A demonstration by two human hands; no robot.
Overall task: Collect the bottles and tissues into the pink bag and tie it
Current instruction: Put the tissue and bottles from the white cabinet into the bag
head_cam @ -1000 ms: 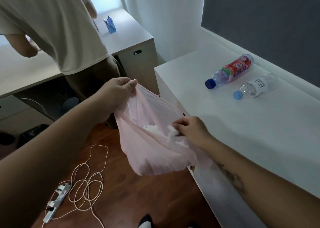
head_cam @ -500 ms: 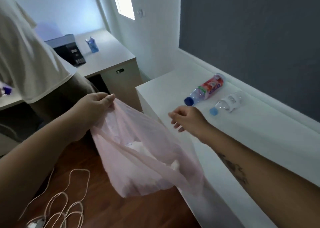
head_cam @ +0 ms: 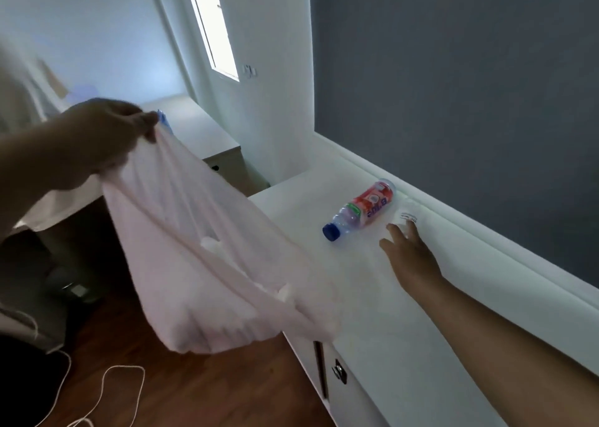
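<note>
Bottle collection underway: left hand (head_cam: pixel 97 141) grips pink bag (head_cam: pixel 207 264); right hand (head_cam: pixel 410 251), fingers spread and empty, nears clear bottle (head_cam: pixel 406 215) at centre right; next, grasp it.

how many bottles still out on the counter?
2. The red-labelled bottle lies on its side on the white counter near the wall. The clear bottle lies just right of it, mostly hidden behind the open right hand reaching for it.

Left hand (head_cam: pixel 97 144) grips the pink bag (head_cam: pixel 207 264) by its rim, tissues (head_cam: pixel 210 243) inside. Right hand (head_cam: pixel 410 253), fingers (head_cam: pixel 393 232) spread, reaches over the white surface (head_cam: pixel 372 313) toward the clear bottle (head_cam: pixel 406 214) beside the red-labelled bottle (head_cam: pixel 363 211).
</note>
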